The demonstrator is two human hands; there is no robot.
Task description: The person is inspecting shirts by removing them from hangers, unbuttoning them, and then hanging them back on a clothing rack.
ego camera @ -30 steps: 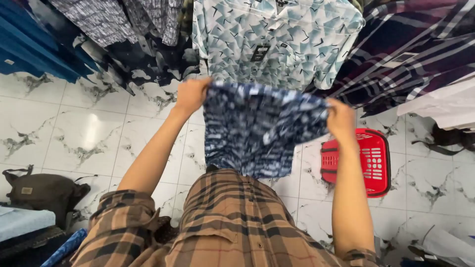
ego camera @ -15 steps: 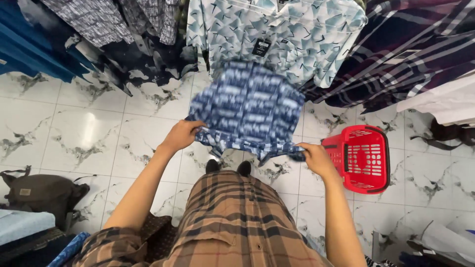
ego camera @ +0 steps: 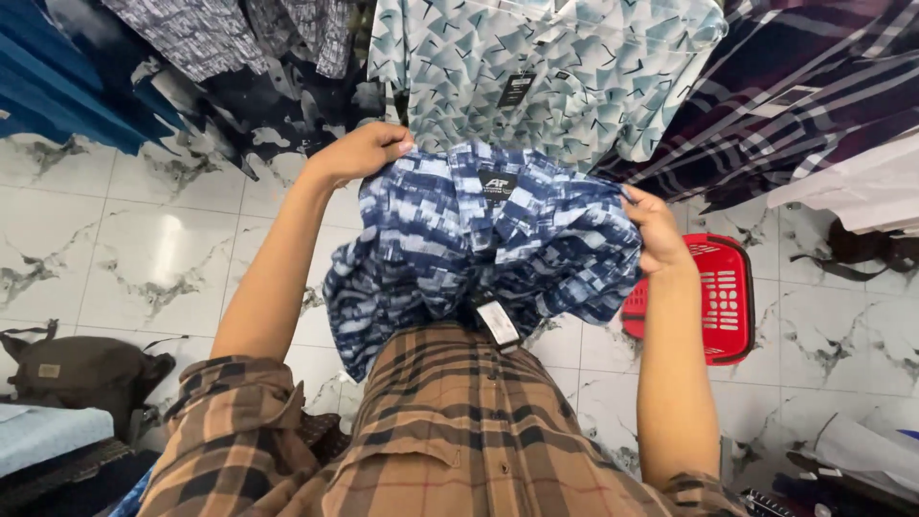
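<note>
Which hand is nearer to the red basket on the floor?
The right hand. It holds the blue shirt just above the red basket; the left hand grips the shirt's far side.

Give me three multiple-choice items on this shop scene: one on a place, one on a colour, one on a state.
1. Where does the basket stand?
A. on the floor by the right hand
B. on a shelf
C. on the bag

2. What colour is the basket?
A. green
B. red
C. yellow

3. How is the blue patterned shirt held?
A. by one hand
B. by both hands
C. lying on the floor

Answers: 1 A, it sits on the tiles beside the right hand. 2 B, its plastic is red. 3 B, the left hand and the right hand grip its edges.
</note>
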